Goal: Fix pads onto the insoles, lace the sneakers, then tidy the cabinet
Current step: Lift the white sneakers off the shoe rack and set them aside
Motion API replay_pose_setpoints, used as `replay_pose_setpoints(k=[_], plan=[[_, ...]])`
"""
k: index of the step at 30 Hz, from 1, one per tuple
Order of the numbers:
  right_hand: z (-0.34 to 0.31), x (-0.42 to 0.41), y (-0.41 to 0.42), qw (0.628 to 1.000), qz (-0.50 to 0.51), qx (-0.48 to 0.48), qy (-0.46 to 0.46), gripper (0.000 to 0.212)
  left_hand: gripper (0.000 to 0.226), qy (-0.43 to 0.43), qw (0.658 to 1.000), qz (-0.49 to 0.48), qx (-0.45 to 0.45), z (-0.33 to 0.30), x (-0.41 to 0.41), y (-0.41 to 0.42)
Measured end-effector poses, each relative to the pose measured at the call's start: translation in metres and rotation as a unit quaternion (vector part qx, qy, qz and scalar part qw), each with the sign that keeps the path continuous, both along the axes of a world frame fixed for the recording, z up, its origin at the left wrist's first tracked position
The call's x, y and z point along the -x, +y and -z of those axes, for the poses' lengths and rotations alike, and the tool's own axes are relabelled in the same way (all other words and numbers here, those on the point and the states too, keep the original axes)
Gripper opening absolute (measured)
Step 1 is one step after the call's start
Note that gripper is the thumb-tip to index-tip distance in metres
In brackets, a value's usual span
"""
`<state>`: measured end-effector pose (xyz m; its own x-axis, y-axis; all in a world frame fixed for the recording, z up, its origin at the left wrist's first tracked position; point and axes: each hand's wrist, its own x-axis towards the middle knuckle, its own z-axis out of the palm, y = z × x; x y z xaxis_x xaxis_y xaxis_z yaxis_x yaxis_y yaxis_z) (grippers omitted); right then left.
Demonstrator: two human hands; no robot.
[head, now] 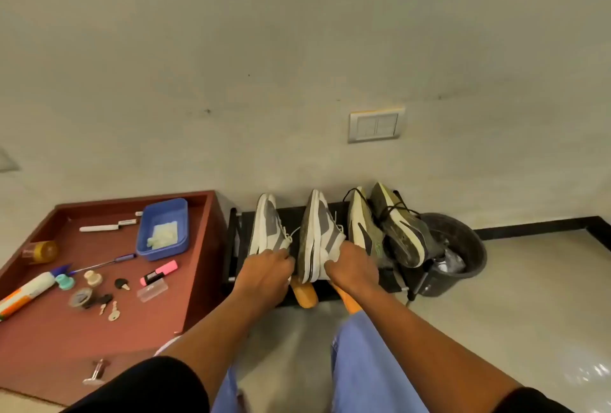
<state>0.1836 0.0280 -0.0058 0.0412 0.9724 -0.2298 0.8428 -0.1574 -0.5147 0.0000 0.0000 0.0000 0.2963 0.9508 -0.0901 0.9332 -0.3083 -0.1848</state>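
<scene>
1. We judge this the tidying step: our left hand (pixel 264 267) grips one sneaker (pixel 267 227), our right hand (pixel 350 265) curls round the other sneaker (pixel 319 230), both leaning toe-up on the rack (pixel 390 280).
2. Next we likely need to seat both firmly, then let go.

Wall switch plate (pixel 376 125) at 1 o'clock. Black bin (pixel 459 247) at 3 o'clock, on pale floor by the wall. At 9 o'clock: blue tray (pixel 164 230), pink highlighter (pixel 159 272), keys (pixel 113 310), glue bottle (pixel 24 293).
</scene>
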Motion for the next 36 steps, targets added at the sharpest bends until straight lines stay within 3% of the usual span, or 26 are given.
replay_pose_setpoints(k=[7,13,18,22,28,31,36], plan=[[0.039,0.012,0.018,0.994,0.071,0.028,0.076,0.045,0.041,0.077,0.995,0.045,0.052,0.048,0.007,0.034],[0.073,0.014,0.032,0.977,0.133,0.062,0.153,0.020,0.046,0.122,0.989,0.068,0.040,0.062,0.008,0.044],[0.066,0.020,0.036,0.966,0.160,0.036,0.200,0.021,0.050,0.093,0.995,0.039,0.027,0.050,0.019,0.050],[0.050,0.033,0.030,0.982,0.119,-0.045,0.142,0.032,0.062,0.011,1.000,-0.006,0.003,0.038,0.038,0.052],[0.032,0.051,0.021,0.988,0.022,-0.151,-0.004,0.029,0.023,-0.220,0.968,-0.122,-0.018,0.043,0.066,0.041],[0.030,0.060,0.016,0.978,-0.033,-0.185,-0.087,0.023,0.023,-0.250,0.962,-0.108,-0.015,0.060,0.072,0.027],[0.041,0.074,0.012,0.968,-0.096,-0.172,-0.153,0.040,0.025,-0.294,0.948,-0.116,-0.033,0.082,0.078,0.007]])
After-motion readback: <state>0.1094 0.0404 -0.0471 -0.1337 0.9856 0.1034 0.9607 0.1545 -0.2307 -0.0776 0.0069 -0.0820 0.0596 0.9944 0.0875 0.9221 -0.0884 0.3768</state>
